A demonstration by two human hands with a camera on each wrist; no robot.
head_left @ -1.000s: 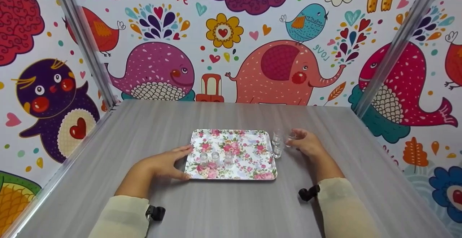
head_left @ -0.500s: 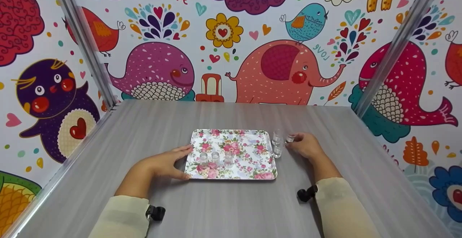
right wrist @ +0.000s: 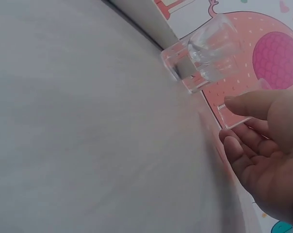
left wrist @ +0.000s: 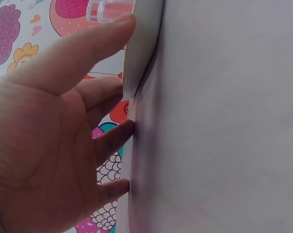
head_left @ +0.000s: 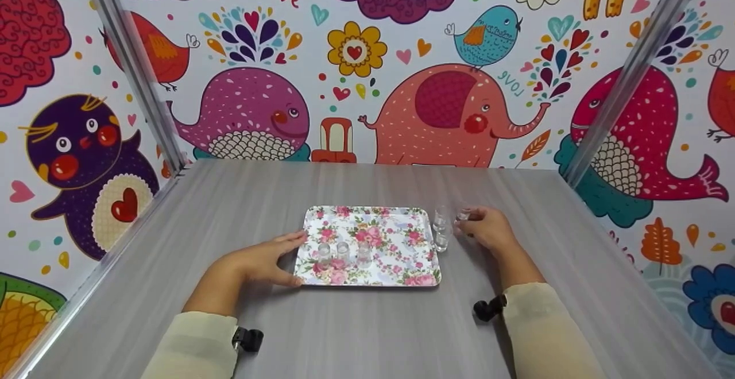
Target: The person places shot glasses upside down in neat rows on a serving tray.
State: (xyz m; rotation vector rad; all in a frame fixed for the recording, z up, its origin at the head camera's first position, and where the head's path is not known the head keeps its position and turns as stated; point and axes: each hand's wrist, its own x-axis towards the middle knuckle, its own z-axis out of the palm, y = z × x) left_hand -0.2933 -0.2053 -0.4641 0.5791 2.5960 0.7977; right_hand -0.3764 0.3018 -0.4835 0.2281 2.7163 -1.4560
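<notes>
Three glasses [head_left: 343, 250] on tray [head_left: 399, 252], one glass [head_left: 461, 216] in right grip [head_left: 487, 228]

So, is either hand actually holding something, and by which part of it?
The right hand holds a small clear glass by its sides, apparently low down. The left hand only touches the floral tray at its edge.

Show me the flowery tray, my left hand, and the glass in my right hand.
Flowery tray [head_left: 397, 250]: head view, on its bare patterned surface.
Left hand [head_left: 261, 261]: head view, back of the hand.
Held glass [right wrist: 232, 118]: right wrist view, on its clear side.
</notes>
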